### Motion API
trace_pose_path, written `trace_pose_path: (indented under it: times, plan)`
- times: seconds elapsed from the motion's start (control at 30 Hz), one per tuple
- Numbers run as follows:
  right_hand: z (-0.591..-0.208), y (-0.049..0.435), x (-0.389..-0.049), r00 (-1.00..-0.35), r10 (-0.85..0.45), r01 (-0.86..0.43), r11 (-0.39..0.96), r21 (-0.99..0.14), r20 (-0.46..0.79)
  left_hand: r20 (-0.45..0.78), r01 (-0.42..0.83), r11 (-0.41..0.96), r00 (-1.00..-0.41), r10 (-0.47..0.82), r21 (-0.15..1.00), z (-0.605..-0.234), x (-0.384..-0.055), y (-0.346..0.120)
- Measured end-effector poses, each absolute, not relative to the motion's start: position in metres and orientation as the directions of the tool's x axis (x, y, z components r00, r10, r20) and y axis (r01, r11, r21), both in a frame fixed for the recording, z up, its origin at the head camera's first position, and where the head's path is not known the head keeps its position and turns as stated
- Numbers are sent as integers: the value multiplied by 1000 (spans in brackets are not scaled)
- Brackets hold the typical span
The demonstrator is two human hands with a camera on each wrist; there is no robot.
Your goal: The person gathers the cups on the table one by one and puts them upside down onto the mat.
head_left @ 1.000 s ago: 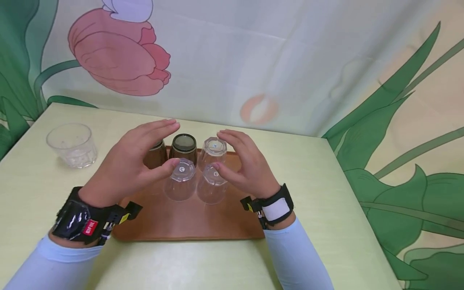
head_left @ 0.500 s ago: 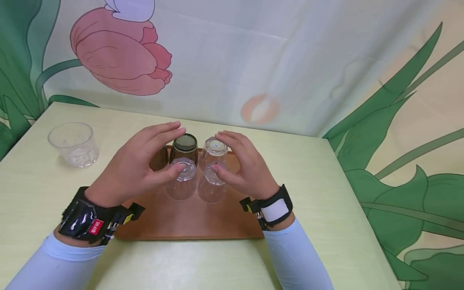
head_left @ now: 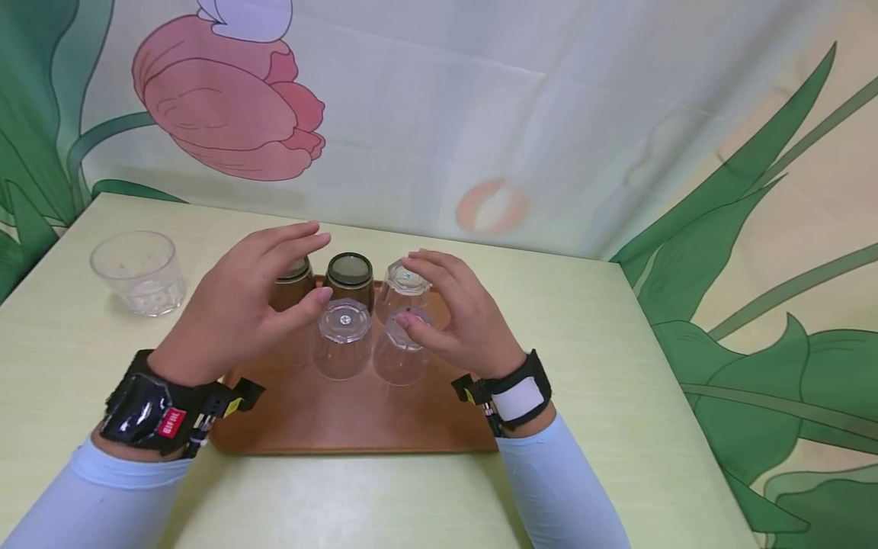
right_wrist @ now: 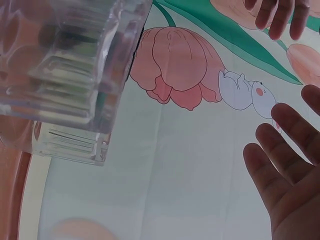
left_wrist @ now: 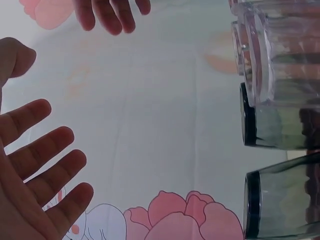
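Note:
My left hand (head_left: 250,293) hovers above the left side of a brown tray (head_left: 343,427), fingers spread and nothing in them. Opposite it, my right hand (head_left: 459,313) is held over the right side, palm turned inward and likewise holding nothing. Between and below them, upside-down glasses stand on the tray. In front are a clear glass (head_left: 343,351) and another clear glass (head_left: 400,362); behind them stand a third clear glass (head_left: 405,286), a dark smoked glass (head_left: 350,278) and a second smoked glass (head_left: 295,282), partly hidden by my left hand. In both wrist views the fingers are apart from the glasses.
An upright clear tumbler (head_left: 140,274) stands on the pale table (head_left: 583,366) to the left of the tray. A curtain (head_left: 425,114) printed with flowers and leaves hangs behind the table and along its right side.
My left hand shifts slightly right, then back left, uncovering more of the smoked glass on the left. The right hand stays nearly in place. The glasses and tray have not moved.

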State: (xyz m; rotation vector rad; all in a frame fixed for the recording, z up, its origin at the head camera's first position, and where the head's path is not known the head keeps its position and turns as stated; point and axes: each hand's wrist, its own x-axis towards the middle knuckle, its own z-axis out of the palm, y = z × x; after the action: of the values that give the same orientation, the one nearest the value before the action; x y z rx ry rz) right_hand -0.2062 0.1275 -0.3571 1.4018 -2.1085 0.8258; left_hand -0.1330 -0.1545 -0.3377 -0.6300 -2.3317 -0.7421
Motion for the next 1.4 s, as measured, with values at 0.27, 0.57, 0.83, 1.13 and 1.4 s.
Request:
trace_pose_path:
  times: [0.27, 0.57, 0.83, 1.13, 1.4]
  plan:
    - [-359, 125, -208, -347, -662, -936, 294, -196, 664, 651, 480, 803, -743, 157, 354, -344, -145, -174]
    - [-362, 124, -206, -342, -679, -936, 311, -167, 650, 618, 373, 889, -774, 139, 266, -356, -158, -195]
    - [-363, 119, -203, -309, -697, -948, 284, -147, 647, 579, 298, 926, -807, 114, 233, -368, -166, -212]
    - [-364, 118, -203, -299, -701, -950, 282, -133, 647, 521, 233, 948, -849, 90, 216, -380, -172, -236]
    - [-366, 118, -204, -310, -707, -945, 299, -128, 636, 432, 119, 967, -902, 11, 224, -388, -179, -270]
